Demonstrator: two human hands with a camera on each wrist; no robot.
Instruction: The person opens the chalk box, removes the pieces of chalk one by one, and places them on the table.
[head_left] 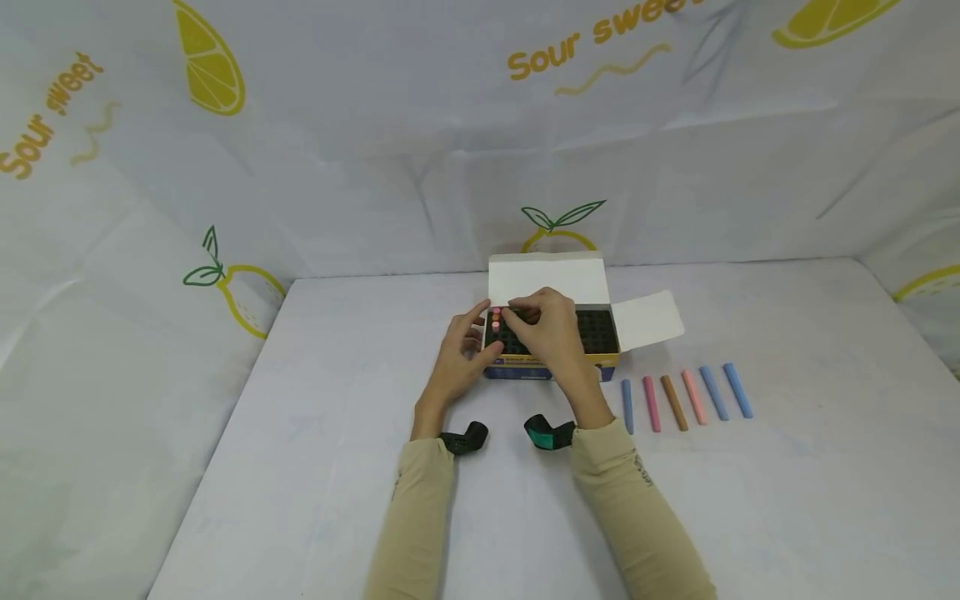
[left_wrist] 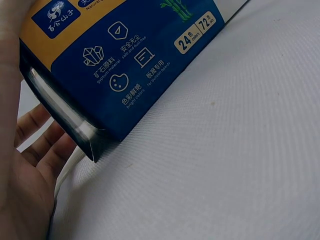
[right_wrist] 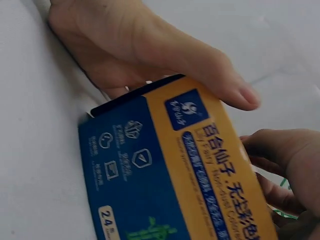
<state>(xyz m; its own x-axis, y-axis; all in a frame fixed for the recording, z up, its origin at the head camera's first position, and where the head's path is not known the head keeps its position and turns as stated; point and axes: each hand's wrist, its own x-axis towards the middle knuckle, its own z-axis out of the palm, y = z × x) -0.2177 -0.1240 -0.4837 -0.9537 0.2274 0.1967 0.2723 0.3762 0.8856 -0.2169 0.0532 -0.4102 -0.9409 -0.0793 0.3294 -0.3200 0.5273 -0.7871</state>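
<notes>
Chalk box (head_left: 551, 367): blue and yellow carton printed "24 colors, 72 pcs", standing toward the back edge of the table (head_left: 787, 500), about midway between its side edges. White lid flap (head_left: 547, 279) raised behind; side flap (head_left: 648, 319) folded out to the right. Inside, a black grid of cells, nearly all bare.

Stored chalk (head_left: 496, 319): a few pink and reddish stick ends in the box's back-left cells.

Left hand (head_left: 461, 354): laid against the left end of the box, thumb over the top edge, fingers relaxed and nearly straight along the side wall; it steadies the box and grips nothing.

Right hand (head_left: 543, 329): above the left part of the grid, fingertips drawn together close to the stored sticks. Whether a stick is pinched between them cannot be told.

Loose chalk (head_left: 682, 398): six sticks in a row on the table, just right of the box: blue, pink, brown, light pink, two blue.

Wrist straps (head_left: 551, 433): dark bands at both beige cuffs.

Risk, as judged: a stick entering a cell aslant could snap or jam. The light, near-empty carton could slide if the left hand slackens. The right sleeve lies near the row and could roll sticks away.
</notes>
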